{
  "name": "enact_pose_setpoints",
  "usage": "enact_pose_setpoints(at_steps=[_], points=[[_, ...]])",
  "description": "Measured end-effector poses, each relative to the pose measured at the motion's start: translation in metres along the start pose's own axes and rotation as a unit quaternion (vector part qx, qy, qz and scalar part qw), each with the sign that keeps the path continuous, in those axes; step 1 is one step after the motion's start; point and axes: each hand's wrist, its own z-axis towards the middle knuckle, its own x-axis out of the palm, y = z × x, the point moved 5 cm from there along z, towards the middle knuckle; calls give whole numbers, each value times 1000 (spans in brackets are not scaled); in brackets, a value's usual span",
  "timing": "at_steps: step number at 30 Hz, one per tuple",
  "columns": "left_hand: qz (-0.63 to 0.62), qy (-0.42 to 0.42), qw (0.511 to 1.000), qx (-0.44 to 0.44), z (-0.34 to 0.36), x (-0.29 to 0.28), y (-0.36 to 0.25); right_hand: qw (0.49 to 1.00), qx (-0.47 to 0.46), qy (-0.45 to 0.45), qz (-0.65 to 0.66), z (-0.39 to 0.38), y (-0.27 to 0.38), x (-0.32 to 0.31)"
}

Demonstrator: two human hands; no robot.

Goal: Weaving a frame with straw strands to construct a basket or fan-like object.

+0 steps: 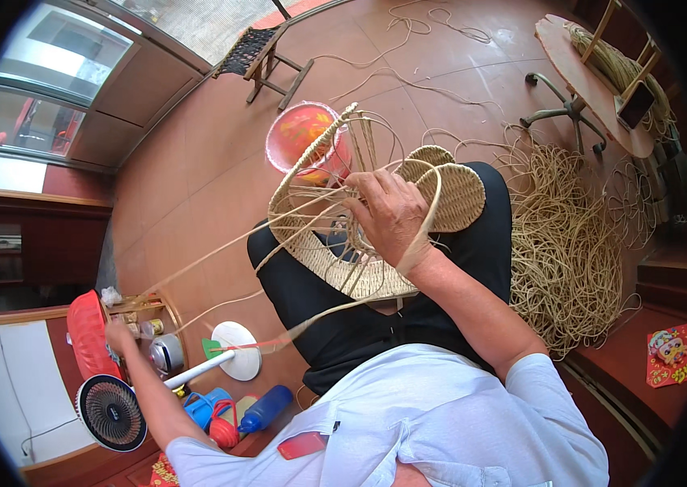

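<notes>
The right arm (481,304) comes up from the shirt sleeve and bends in over the lap (295,329). Its right hand (384,207) is above the woven piece (311,250), back of the hand up, fingers bent down, pinching a thin straw cord (207,256) between thumb and fingertips. The left arm (161,406) is stretched far out to the side. The cord runs toward the left hand (120,337), which is beside a red, round-edged thing (88,333). That hand looks small from here, and I can't tell if it's gripping anything.

The woven piece sits across the black trouser legs. It is pale yellow-brown and bends round like a big hook, with a thick braided edge. Lots of loose strands stick out in its middle, all crossing. Two round woven flaps (455,199) are just beside the right hand, over the right knee. A pink bucket (288,136) stands on the floor (197,203) behind the hook's top.
</notes>
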Motion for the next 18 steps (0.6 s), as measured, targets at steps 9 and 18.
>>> enact_pose_setpoints(at_steps=[9, 18], points=[[-446, 105, 722, 518, -373, -183, -328, 999, 4, 28, -34, -3, -4, -1], [-453, 58, 690, 561, -446, -175, -400, 998, -20, 43, -36, 3, 6, 6]])
